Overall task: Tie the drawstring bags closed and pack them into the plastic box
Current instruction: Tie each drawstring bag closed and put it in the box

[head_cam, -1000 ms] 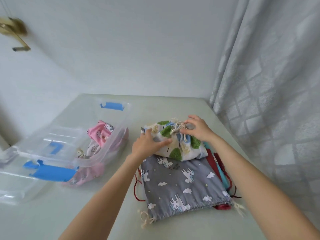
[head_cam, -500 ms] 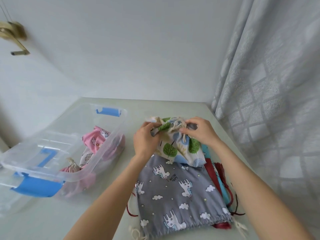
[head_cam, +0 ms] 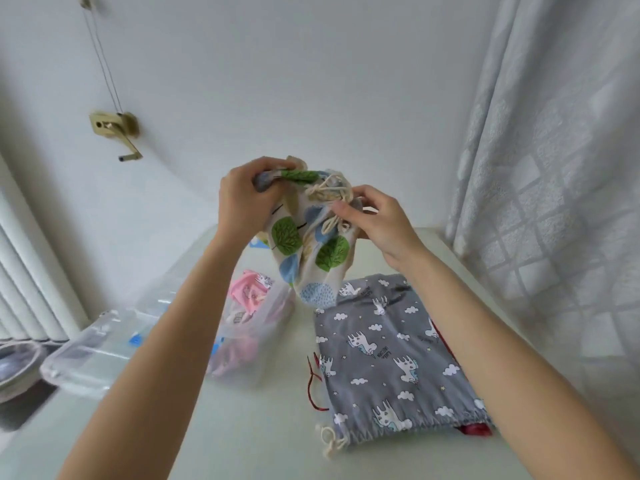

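A cream drawstring bag with green and blue trees (head_cam: 304, 244) hangs in the air above the table. My left hand (head_cam: 242, 199) grips its gathered top edge on the left. My right hand (head_cam: 377, 220) pinches the bag's mouth and its cream cord (head_cam: 329, 192) on the right. Below lies a grey unicorn-print bag (head_cam: 391, 355) flat on the table, on top of a red bag (head_cam: 474, 429). The clear plastic box (head_cam: 104, 351) with blue latches stands at the left, with pink bags (head_cam: 247, 292) inside.
The pale table (head_cam: 249, 427) meets a white wall behind. A patterned curtain (head_cam: 554, 168) hangs along the right side. A brass crank handle (head_cam: 116, 128) is fixed to the wall at upper left. A metal bowl (head_cam: 17, 365) sits at the far left edge.
Both hands lifted the tree-print bag off the stack and up into the air. The view tilted upward, so the table sits lower in the frame.
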Tool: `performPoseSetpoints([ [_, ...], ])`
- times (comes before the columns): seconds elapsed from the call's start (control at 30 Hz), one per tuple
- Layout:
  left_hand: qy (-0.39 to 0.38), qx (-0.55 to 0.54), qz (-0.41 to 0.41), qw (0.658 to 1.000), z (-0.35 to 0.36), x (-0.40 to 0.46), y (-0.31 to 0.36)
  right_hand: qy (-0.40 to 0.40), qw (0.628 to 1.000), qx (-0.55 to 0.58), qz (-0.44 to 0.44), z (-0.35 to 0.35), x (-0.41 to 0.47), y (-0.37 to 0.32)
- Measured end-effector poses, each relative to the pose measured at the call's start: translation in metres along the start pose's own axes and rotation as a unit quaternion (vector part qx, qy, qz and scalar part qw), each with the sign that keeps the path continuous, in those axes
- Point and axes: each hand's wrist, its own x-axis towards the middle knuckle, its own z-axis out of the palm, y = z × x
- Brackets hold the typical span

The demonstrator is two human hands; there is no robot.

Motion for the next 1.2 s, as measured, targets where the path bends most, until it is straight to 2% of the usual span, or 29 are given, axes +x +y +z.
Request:
performPoseSetpoints([
  [0.17,-0.003,0.054,0.001,0.999,-0.051,0.022,-0.029,0.058,0.998,-0.001,-0.018,0.083,0.016,0.012],
  [0.27,-0.066,0.042,-0.033,0.996,-0.062,0.036,-0.052,0.045,0.996,-0.068,-0.03,0.122,0.014,0.023],
  [0.33,-0.126,0.041,-0.065,0.989,-0.062,0.037,-0.071,0.007,0.984,-0.169,-0.053,0.14,0.011,0.03],
  [0.43,-0.251,0.078,-0.093,0.96,-0.056,0.029,-0.097,-0.019,0.932,-0.354,-0.077,0.155,0.007,0.039],
  [0.5,-0.343,0.16,-0.086,0.921,-0.052,0.021,-0.112,-0.022,0.899,-0.428,-0.092,0.156,0.006,0.044],
  [0.57,-0.404,0.261,-0.04,0.876,-0.052,0.013,-0.126,-0.046,0.847,-0.521,-0.093,0.153,0.007,0.05],
  [0.6,-0.406,0.298,-0.015,0.864,-0.055,0.01,-0.13,-0.056,0.819,-0.565,-0.083,0.15,0.007,0.053],
  [0.67,-0.38,0.297,-0.011,0.876,-0.064,0.004,-0.134,-0.077,0.791,-0.604,-0.063,0.145,0.009,0.059],
  [0.7,-0.368,0.28,-0.017,0.887,-0.067,0.002,-0.132,-0.087,0.805,-0.584,-0.061,0.141,0.011,0.06],
  [0.77,-0.356,0.267,-0.027,0.895,-0.076,-0.006,-0.128,-0.116,0.865,-0.482,-0.074,0.139,0.015,0.062],
  [0.8,-0.356,0.271,-0.034,0.894,-0.081,-0.011,-0.128,-0.147,0.872,-0.459,-0.083,0.142,0.018,0.063],
  [0.83,-0.359,0.275,-0.041,0.891,-0.086,-0.016,-0.128,-0.186,0.86,-0.468,-0.08,0.145,0.022,0.065],
  [0.93,-0.354,0.311,-0.041,0.881,-0.096,-0.031,-0.129,-0.33,0.747,-0.577,0.018,0.152,0.03,0.07],
  [0.97,-0.342,0.322,-0.037,0.882,-0.099,-0.035,-0.129,-0.351,0.732,-0.582,0.045,0.153,0.031,0.072],
  [1.0,-0.324,0.327,-0.034,0.887,-0.101,-0.038,-0.128,-0.345,0.748,-0.565,0.05,0.152,0.033,0.073],
  [1.1,-0.245,0.313,-0.015,0.918,-0.102,-0.052,-0.116,-0.235,0.847,-0.476,-0.011,0.141,0.026,0.065],
  [1.2,-0.152,0.264,0.028,0.952,-0.091,-0.067,-0.091,-0.135,0.898,-0.413,-0.072,0.115,0.004,0.048],
])
